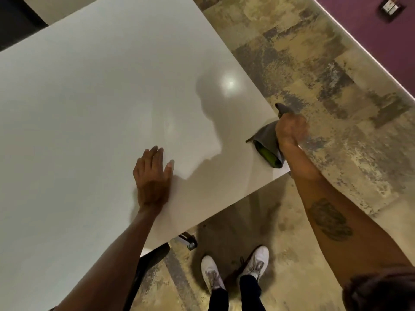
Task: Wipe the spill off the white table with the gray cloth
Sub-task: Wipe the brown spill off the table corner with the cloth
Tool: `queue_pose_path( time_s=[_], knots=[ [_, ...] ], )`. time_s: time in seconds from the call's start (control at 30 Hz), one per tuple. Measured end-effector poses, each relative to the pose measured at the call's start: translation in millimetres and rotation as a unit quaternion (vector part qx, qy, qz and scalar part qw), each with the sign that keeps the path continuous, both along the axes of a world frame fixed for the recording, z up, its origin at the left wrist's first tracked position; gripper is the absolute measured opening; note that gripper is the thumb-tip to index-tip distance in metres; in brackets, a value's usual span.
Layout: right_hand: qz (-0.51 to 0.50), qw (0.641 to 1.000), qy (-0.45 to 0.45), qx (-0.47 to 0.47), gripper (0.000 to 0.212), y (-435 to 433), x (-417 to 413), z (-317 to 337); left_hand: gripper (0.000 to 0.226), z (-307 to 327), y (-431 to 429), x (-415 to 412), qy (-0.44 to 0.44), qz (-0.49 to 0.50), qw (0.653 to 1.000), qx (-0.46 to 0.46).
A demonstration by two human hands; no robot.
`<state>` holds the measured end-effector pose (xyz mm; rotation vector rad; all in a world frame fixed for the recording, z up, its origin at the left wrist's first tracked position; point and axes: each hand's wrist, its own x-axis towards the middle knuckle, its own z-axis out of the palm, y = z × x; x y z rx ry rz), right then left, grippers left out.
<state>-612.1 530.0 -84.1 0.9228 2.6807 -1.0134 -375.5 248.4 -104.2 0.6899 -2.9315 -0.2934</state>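
Observation:
The white table [94, 104] fills the left and middle of the head view. My right hand [290, 129] is closed on the gray cloth [267, 136] at the table's near right corner. One end of the cloth sticks up above my fist, and the rest hangs down onto the tabletop. Under the cloth's lower edge shows a dark green object [268, 157]. My left hand [152, 176] lies flat on the table near its front edge, fingers spread, holding nothing. A faint smear [168, 129] is on the surface beyond my left hand.
Mottled tan and gray floor [325, 75] lies to the right of the table. My two white shoes [233, 269] stand at the table's front edge. A caster wheel [192, 244] shows under the table. A purple wall [381, 30] runs along the top right.

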Motion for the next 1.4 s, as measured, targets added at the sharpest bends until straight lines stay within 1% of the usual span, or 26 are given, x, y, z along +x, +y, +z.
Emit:
queue_pose_path(
  time_s=[0.03,0.13,0.23,0.27,0.33,0.4,0.47,0.53,0.63,0.73,0.8,0.83,0.9,0.97,1.07,1.17,1.27,1.4],
  knots=[
    [0.025,1.000,-0.003,0.016,0.040,-6,-4,-1,0.046,-1,0,-1,-0.003,-0.001,1.000,-0.004],
    [0.056,0.998,0.005,0.033,0.039,-17,-16,-3,0.047,-1,-3,-2,-0.018,-0.005,1.000,0.003],
    [0.133,0.990,0.028,0.042,0.036,-27,-22,-3,0.052,-4,-7,1,-0.029,-0.014,0.999,0.013],
    [0.137,0.989,0.041,0.045,0.036,-34,-23,-1,0.054,-4,-8,3,-0.032,-0.017,0.999,0.017],
    [0.096,0.990,0.084,0.053,0.037,-52,-29,3,0.057,-4,-9,3,-0.036,-0.020,0.999,0.023],
    [0.066,0.988,0.138,0.026,0.034,-70,-39,6,0.058,-4,-10,1,-0.035,-0.020,0.999,0.032],
    [0.068,0.984,0.165,-0.009,0.032,-85,-52,6,0.059,-4,-10,0,-0.035,-0.015,0.999,0.039],
    [0.081,0.981,0.177,-0.020,0.032,-96,-65,3,0.059,-4,-10,0,-0.036,-0.012,0.998,0.041],
    [0.125,0.973,0.190,-0.039,0.033,-114,-83,-1,0.060,-3,-10,0,-0.039,-0.010,0.998,0.047],
    [0.198,0.953,0.220,-0.069,0.036,-129,-102,-5,0.060,-3,-11,0,-0.031,-0.012,0.998,0.053],
    [0.266,0.939,0.207,-0.075,0.039,-135,-115,-9,0.058,-3,-11,0,-0.023,-0.012,0.998,0.056],
    [0.316,0.925,0.197,-0.073,0.042,-138,-119,-10,0.058,-3,-11,0,-0.020,-0.011,0.998,0.056],
    [0.422,0.887,0.178,-0.058,0.046,-143,-126,-10,0.056,-2,-12,0,-0.015,-0.010,0.998,0.056],
    [0.482,0.858,0.168,-0.054,0.049,-144,-130,-6,0.056,-3,-13,0,-0.014,-0.014,0.998,0.057],
    [0.522,0.836,0.156,-0.066,0.048,-143,-128,0,0.057,-4,-15,1,-0.016,-0.018,0.998,0.062],
    [0.552,0.816,0.144,-0.099,0.042,-143,-113,5,0.057,-4,-16,1,-0.013,-0.018,0.998,0.063],
    [0.570,0.801,0.129,-0.131,0.036,-140,-86,7,0.055,-4,-16,2,0.000,-0.021,0.998,0.064],
    [0.596,0.783,0.101,-0.148,0.033,-133,-39,5,0.051,-4,-14,2,0.012,-0.018,0.997,0.067]
  ],
)
